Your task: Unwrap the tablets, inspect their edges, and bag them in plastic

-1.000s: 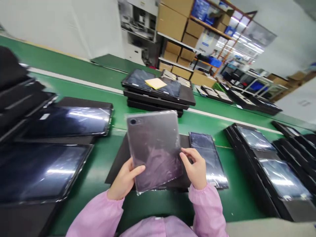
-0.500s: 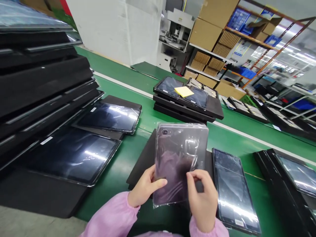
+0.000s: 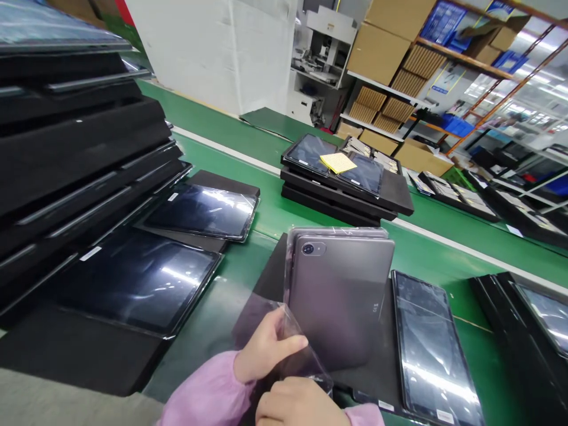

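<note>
A grey tablet [image 3: 341,296], back side up with its camera at the upper left, is tilted in front of me. A film-wrapped edge [image 3: 339,231] shows just behind its top. My left hand [image 3: 266,349] grips the tablet's lower left side, thumb over the front, fingers hidden behind. Clear film [image 3: 255,316] is peeled away from the tablet's back and stretches down and left past the left hand. Below, my right hand [image 3: 299,405] is closed on the film's lower part, partly cut off by the frame's bottom.
Film-covered tablets [image 3: 202,210] lie screen up on black foam at left, beside a tall stack of black trays [image 3: 80,142]. Another tablet [image 3: 435,343] lies at right. Trays with tablets and a yellow note [image 3: 338,163] stand farther back on the green bench [image 3: 261,260].
My right hand has moved from the tablet's right side down and left, pulling the film off the back. The bare grey back now shows. My left hand stays at the lower left.
</note>
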Tool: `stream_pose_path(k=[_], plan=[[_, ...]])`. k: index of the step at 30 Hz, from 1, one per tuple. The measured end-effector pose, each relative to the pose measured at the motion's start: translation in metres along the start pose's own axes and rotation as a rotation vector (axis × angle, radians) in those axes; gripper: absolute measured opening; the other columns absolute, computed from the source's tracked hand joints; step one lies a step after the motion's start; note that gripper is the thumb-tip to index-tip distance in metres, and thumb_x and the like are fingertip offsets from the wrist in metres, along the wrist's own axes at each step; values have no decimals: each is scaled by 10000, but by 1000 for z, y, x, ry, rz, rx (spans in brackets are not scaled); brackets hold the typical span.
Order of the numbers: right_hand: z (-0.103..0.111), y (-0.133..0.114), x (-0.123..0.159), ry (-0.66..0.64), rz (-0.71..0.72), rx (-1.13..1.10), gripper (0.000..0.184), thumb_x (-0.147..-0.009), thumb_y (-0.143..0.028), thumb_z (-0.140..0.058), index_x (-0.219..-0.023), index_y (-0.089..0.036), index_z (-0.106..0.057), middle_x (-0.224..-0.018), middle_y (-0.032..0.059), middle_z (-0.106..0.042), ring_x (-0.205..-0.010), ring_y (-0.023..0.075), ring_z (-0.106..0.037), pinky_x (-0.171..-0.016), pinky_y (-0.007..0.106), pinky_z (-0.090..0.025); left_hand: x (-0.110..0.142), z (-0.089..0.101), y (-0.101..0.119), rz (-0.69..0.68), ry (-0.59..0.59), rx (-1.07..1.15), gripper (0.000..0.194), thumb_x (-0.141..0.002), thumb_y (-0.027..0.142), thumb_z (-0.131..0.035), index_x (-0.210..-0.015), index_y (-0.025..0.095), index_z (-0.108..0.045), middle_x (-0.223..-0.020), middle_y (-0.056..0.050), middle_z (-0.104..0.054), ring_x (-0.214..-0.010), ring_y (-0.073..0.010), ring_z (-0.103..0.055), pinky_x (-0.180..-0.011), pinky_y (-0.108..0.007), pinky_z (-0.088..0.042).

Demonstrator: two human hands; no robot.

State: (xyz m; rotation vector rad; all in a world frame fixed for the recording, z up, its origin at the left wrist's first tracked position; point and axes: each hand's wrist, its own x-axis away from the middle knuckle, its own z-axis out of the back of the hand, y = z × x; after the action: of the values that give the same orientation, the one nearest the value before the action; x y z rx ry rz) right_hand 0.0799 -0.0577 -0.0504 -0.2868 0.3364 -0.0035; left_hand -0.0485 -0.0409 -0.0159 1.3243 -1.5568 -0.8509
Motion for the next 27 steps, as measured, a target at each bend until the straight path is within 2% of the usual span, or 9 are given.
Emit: stream_pose_path(k=[3, 6, 9, 14, 17, 19, 20, 23, 27], plan=[[11, -2, -6, 15, -51, -79, 412, -995, -480, -573, -665, -235, -546, -614, -53, -627, -546, 103, -540, -475, 237, -434, 1, 1, 0, 25, 31, -29, 370, -629, 373, -824, -923, 167, -735, -910, -98, -795, -942, -307, -734, -953, -438, -562], [22, -6, -12, 34, -129, -134, 356, -1000, -469, -560, -734, -237, -603, -679, -43, -663, -631, 106, -597, -580, 241, -494, 2, 3, 0, 77, 166, -63, 406, -616, 363, -832, -955, 164, -731, -943, -101, -795, -972, -308, -730, -941, -418, -565], [37, -9, -15, 79, -229, -143, 314, -1022, -414, -526, -792, -230, -636, -749, -28, -702, -706, 106, -646, -672, 247, -516, 3, 3, 4, 148, 201, -32, 429, -598, 368, -846, -957, 161, -733, -862, -76, -786, -883, -287, -735, -837, -372, -588], [92, -5, -8, 564, -420, -364, 288, -1001, -345, -576, -747, -226, -644, -725, -17, -735, -690, 104, -692, -693, 233, -541, 5, -4, 9, 217, 277, 129, 412, -596, 370, -872, -923, 170, -720, -719, -28, -744, -743, -232, -724, -690, -289, -574], [129, 6, 13, 870, -812, -334, 210, -895, -262, -682, -690, -232, -647, -670, -5, -707, -627, 144, -663, -607, 269, -545, 2, -5, 9, 227, 267, 149, 502, -506, 378, -915, -918, 173, -716, -787, -50, -768, -798, -253, -737, -675, -282, -579], [141, 14, 33, 1015, -1044, -222, 100, -840, -254, -685, -746, -219, -684, -710, 12, -715, -672, 168, -673, -654, 304, -568, -1, -5, 10, 247, 258, 142, 568, -446, 391, -927, -925, 169, -716, -833, -68, -779, -823, -276, -743, -688, -308, -595], [142, 16, 44, 1073, -1133, -191, 71, -820, -278, -694, -819, -209, -711, -735, 21, -723, -687, 174, -679, -681, 320, -579, -3, -5, 11, 262, 262, 140, 589, -420, 393, -929, -920, 166, -714, -835, -72, -779, -820, -284, -744, -690, -323, -601], [126, 15, 65, 1170, -1284, -332, 277, -767, -365, -723, -984, -192, -731, -820, 42, -742, -719, 185, -691, -701, 338, -593, -6, -7, 14, 286, 299, 136, 589, -388, 399, -920, -877, 160, -697, -797, -73, -767, -775, -285, -738, -632, -322, -592], [96, 2, 64, 1052, -1372, -804, 347, -637, -324, -806, -953, -195, -745, -760, 10, -736, -687, 191, -682, -667, 322, -583, -6, -12, 13, 192, 364, 100, 538, -408, 420, -896, -824, 162, -675, -730, -46, -740, -666, -221, -696, -586, -293, -558]])
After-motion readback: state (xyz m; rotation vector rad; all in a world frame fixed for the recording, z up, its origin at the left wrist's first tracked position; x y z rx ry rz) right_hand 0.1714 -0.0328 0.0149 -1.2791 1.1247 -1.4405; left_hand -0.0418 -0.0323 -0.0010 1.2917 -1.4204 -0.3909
